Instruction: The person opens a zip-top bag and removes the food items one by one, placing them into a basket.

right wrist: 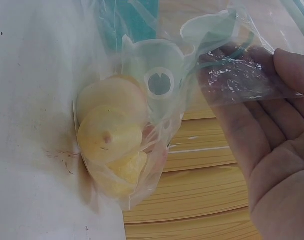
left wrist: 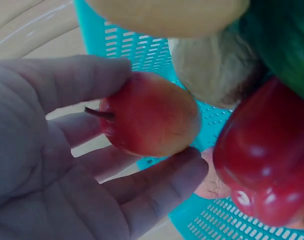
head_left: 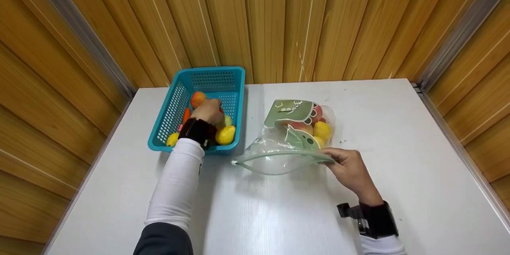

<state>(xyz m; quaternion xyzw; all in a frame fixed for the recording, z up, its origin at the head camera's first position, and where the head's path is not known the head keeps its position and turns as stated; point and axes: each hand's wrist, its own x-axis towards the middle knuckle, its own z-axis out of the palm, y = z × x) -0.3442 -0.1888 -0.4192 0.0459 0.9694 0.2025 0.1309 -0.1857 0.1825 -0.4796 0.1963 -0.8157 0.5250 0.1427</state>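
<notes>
My left hand (head_left: 208,110) reaches into a teal plastic basket (head_left: 217,75) at the table's back left. In the left wrist view its thumb and fingers (left wrist: 164,182) curl round a small red fruit with a stem (left wrist: 152,112). Beside it lies a glossy red pepper-like piece (left wrist: 264,170). My right hand (head_left: 332,156) pinches the open rim of a clear zip bag (head_left: 275,163) printed with a green dinosaur. The bag lies on the table and holds yellow fruits (head_left: 322,130) and a peach (head_left: 303,127). The right wrist view shows the bag film (right wrist: 241,75) between thumb and fingers.
The basket also holds an orange fruit (head_left: 197,99), a carrot (head_left: 186,114), a lemon (head_left: 226,134) and another yellow piece (head_left: 172,139). The white table (head_left: 398,147) is bounded by wooden panel walls behind and at both sides.
</notes>
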